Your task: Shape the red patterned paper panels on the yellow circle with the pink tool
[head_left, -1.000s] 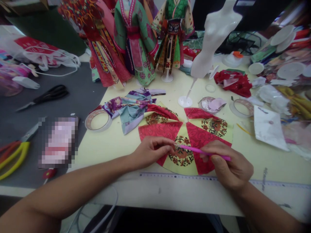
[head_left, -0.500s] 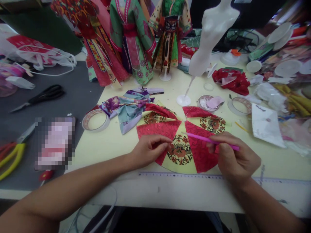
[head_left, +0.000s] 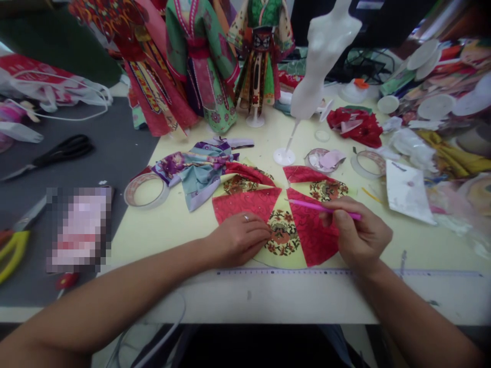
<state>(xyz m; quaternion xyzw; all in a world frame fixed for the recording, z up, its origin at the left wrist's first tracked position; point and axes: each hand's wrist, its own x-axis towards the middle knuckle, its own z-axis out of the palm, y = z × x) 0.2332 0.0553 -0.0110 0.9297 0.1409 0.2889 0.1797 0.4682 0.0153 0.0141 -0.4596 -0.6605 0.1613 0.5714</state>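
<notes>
Panels of red and yellow patterned fabric form a round doll-sized skirt [head_left: 283,232], spread on the table with a gap at its far side. My left hand [head_left: 240,236], with a ring on one finger, lies palm down on the skirt's left part, fingers flat against the cloth and holding nothing. A slim pink pencil [head_left: 307,205] is gripped in my right hand [head_left: 362,232]. Its tip points left, close to the skirt's centre; whether it touches the cloth I cannot tell. My right hand is over the skirt's right edge.
A long clear ruler [head_left: 249,272] runs along the front. Tape rolls [head_left: 146,190], a folded purple-blue garment [head_left: 199,171] and a white mannequin [head_left: 324,56] stand around the skirt. Dressed doll forms [head_left: 209,66] line the back. Black scissors [head_left: 57,152] and a phone [head_left: 80,227] lie left.
My left hand has turned from a raised, loosely pinched pose to lying flat on the fabric. My right hand still holds the pencil near the skirt's centre. The view has shifted slightly.
</notes>
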